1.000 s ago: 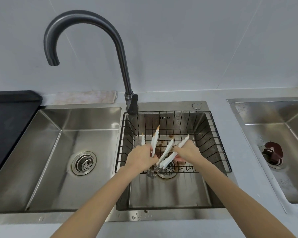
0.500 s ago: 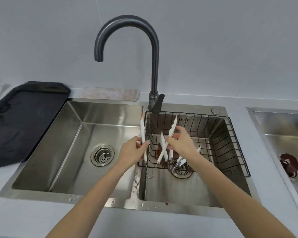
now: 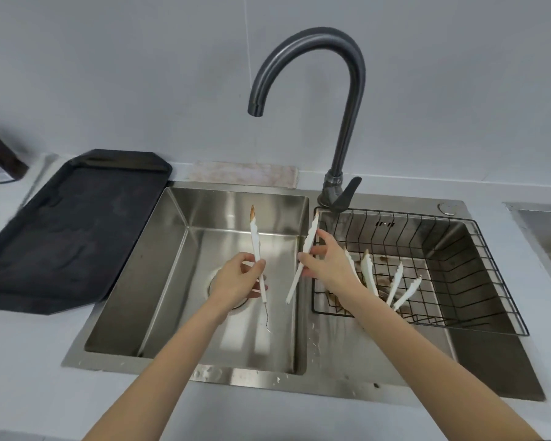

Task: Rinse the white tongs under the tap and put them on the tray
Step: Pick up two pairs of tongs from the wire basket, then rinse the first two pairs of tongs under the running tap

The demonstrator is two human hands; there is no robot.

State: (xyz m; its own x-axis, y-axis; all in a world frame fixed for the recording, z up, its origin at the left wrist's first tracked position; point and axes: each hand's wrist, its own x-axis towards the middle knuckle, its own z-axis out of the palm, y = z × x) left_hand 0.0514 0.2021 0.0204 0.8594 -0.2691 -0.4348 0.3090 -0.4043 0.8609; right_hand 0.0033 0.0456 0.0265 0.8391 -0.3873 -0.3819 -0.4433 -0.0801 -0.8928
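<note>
Over the left basin of a steel sink (image 3: 185, 313), we hold one pair of white tongs (image 3: 255, 246), its two arms spread wide. Our left hand (image 3: 236, 281) pinches one arm between thumb and curled fingers; our right hand (image 3: 326, 265) pinches the other arm near its middle. Both arms run roughly upright, toothed tips pointing away from us toward the tap (image 3: 315, 58), and they draw closer toward the near end, where a thin wire loop hangs from the left arm. The left tip carries a brown stain. The tongs look light and thin, springy rather than stiff, and probably slick when wet, so we judge a hold at mid-arm safest. No water is visibly running. More white tongs (image 3: 395, 286) lie in the wire basket (image 3: 490, 268). The dark tray (image 3: 67, 230) waits left of the sink.
</note>
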